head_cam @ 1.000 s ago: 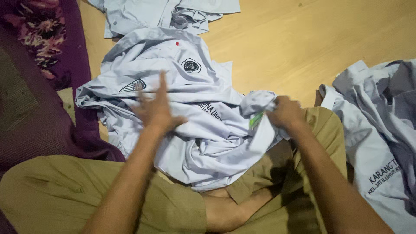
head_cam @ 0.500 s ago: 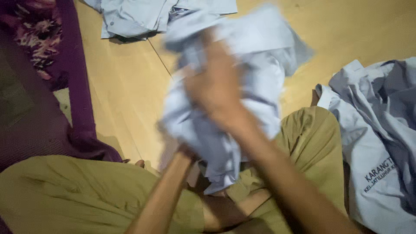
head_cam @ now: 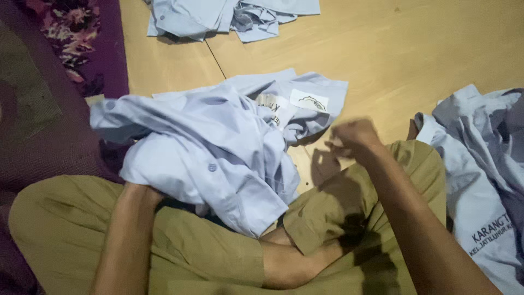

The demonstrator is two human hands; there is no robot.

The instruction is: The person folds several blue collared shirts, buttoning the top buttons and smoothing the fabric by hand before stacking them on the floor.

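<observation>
A crumpled pale blue shirt [head_cam: 218, 147] lies bunched on the wooden floor [head_cam: 382, 60] just in front of the person's crossed legs, its near edge draped over the olive trousers [head_cam: 207, 257]. The left hand [head_cam: 143, 192] is tucked under the shirt's near left edge — its fingers are hidden by the cloth, so whether they grip it cannot be told. The right hand [head_cam: 352, 139] hovers just right of the shirt, blurred, fingers curled loosely inward and holding nothing visible. Beyond the shirt lies another heap of pale blue shirts [head_cam: 229, 16]; to its right, a further shirt pile [head_cam: 480, 175]; to its left, a purple floral rug [head_cam: 71, 49].
</observation>
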